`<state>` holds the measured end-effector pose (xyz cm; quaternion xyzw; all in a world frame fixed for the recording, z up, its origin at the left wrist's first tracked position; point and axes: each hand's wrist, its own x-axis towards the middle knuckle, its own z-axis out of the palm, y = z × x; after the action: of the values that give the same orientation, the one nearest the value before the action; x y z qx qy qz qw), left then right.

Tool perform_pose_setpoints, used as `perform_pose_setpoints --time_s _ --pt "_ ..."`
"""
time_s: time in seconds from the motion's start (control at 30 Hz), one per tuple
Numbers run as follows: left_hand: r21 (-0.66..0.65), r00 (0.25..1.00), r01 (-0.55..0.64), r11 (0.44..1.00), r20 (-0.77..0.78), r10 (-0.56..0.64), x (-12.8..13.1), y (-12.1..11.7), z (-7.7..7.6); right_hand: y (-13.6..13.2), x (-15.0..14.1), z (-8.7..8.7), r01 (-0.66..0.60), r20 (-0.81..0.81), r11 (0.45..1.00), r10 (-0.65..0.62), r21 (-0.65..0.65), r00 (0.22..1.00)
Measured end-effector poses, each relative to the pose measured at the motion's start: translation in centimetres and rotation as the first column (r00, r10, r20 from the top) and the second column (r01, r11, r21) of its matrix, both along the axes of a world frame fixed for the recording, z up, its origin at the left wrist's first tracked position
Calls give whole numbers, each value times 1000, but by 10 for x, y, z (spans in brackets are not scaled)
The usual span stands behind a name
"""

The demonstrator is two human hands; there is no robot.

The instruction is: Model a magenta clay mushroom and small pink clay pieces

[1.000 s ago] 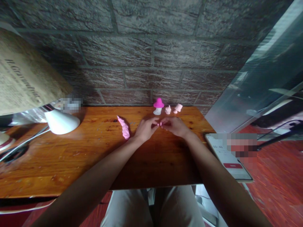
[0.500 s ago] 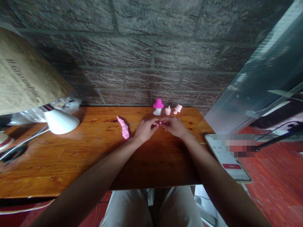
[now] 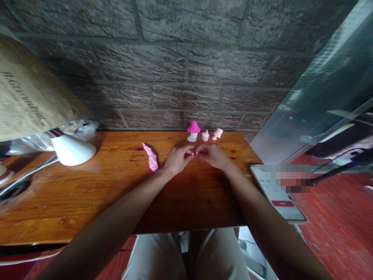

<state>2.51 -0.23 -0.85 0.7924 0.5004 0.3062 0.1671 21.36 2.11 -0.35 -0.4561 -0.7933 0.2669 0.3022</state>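
My left hand (image 3: 176,159) and my right hand (image 3: 215,156) face each other low over the wooden table, fingertips pinched and a small gap between them. At the left fingertips shows a tiny pink bit of modelling clay (image 3: 192,154). Another small pink bit (image 3: 197,153) is at the right fingertips, partly hidden by them. Just beyond the hands stand a mushroom figure (image 3: 193,131) with a magenta cap and white stem, a small pale pink figure (image 3: 205,135), and a second pale pink figure (image 3: 217,134). Left of my left hand lies a long crumpled pink clay piece (image 3: 150,157).
A lamp with a white base (image 3: 74,151) and printed shade (image 3: 32,85) stands at left, near clear plastic wrapping (image 3: 83,128) and a cable. A phone (image 3: 279,194) lies on the table's right edge. A brick wall (image 3: 169,62) closes off the back.
The fingertips of my two hands have drawn slightly apart, opening a narrow gap between the pink bits. The whole view has shifted a little; the figures stand as before.
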Motion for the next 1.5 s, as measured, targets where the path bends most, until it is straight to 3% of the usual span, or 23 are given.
perform_pose_setpoints --time_s 0.5,1.5 --pt "24 993 -49 999 -107 51 4 -3 1 -1 -1 3 32 69 999 -29 -32 997" --pt "0 999 -31 1000 -45 31 -2 -2 1 0 2 4 -9 123 999 14 -38 992"
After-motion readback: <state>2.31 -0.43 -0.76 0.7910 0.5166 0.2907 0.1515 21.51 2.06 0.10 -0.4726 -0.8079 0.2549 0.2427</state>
